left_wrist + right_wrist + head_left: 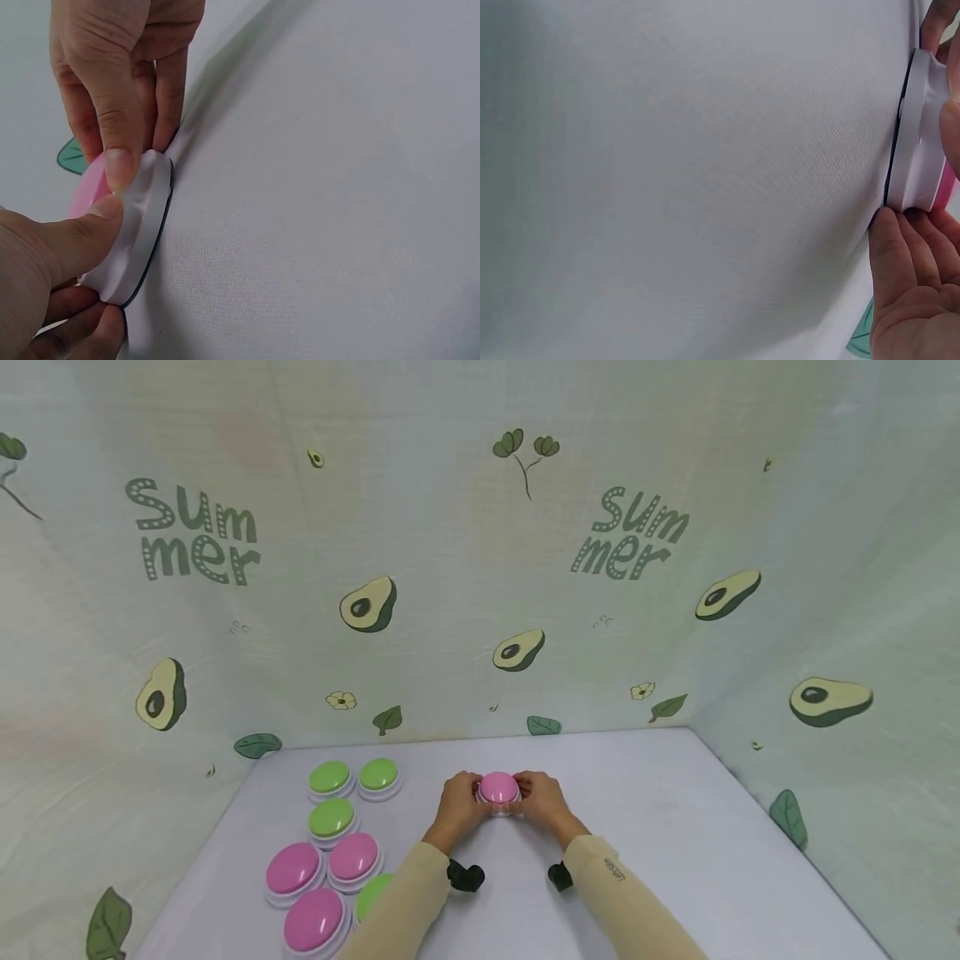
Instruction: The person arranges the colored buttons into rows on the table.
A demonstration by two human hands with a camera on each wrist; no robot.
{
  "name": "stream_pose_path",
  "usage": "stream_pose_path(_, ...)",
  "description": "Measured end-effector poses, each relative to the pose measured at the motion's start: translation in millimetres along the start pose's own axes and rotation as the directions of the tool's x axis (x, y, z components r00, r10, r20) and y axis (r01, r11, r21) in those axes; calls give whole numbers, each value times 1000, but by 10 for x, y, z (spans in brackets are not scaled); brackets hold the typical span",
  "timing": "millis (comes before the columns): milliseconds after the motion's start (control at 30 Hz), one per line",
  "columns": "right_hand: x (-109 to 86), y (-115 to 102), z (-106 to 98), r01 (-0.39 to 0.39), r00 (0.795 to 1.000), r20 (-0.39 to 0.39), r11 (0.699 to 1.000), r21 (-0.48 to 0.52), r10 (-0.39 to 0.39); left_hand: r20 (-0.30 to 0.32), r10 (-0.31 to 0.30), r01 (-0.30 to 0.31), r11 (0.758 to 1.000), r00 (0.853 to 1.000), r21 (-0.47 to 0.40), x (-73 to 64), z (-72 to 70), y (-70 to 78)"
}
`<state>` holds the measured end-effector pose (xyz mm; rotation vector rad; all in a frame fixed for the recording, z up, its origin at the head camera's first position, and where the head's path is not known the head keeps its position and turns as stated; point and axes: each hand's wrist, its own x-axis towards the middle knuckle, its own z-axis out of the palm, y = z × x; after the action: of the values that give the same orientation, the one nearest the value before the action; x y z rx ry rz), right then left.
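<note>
A pink dome button with a white round base (pixel 499 789) stands on the far middle of the white table, held between both hands. My left hand (pixel 459 810) grips its left side, and my right hand (pixel 542 800) grips its right side. Seen from the left wrist, the two thumbs meet at the near side of the white base (pixel 146 217), partly over the pink dome (pixel 88 182). In the right wrist view the fingers of the right hand (pixel 915 281) bend against the edge of the base (pixel 919 142), which sits right at the table surface.
On the left of the table (pixel 675 852) are several more buttons: green ones at the back, such as this green button (pixel 330 818), and pink ones nearer, such as this pink button (pixel 313 920). The left sleeve partly covers another green button (pixel 372 896). A printed cloth (pixel 450 527) hangs behind.
</note>
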<state>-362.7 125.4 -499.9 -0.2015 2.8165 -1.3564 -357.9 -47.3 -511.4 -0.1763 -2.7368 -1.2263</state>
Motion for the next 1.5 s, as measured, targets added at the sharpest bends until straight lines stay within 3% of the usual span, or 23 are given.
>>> stream_pose_path(367, -80, -5, 9, 0, 1000, -5, 999, 54, 0, -4, 34, -34, 999, 999, -13, -90, -36, 15)
stream_pose_path(667, -148, 36, 29, -17, 999, 40, 998, 55, 15, 104, 33, -35, 999, 994, 19, -203, -74, 11)
stream_pose_path(800, -226, 1, 46, -30, 999, 40, 999, 14, 30, 133, 16, -21, 999, 991, 41, -325, -158, 40)
stream_pose_path(1033, -394, -161, 85, -85, 996, -26, 996, -39, 84, 128, 0, -4, 999, 992, 36, -683, -455, 75)
stream_pose_path(1233, -566, -368, 207, 4, 995, -102, 999, -41, -8, 125, 27, -37, 996, 992, 75, -1012, -840, 18)
stream_pose_path(1333, -667, -499, 280, 66, 995, -71, 997, -47, -69, 123, 19, -33, 993, 992, 114, -1164, -1017, -44)
stream_pose_path(1500, -834, -701, 433, 195, 979, 77, 979, -53, -191, 106, 4, -24, 981, 994, 192, -1409, -1258, -172)
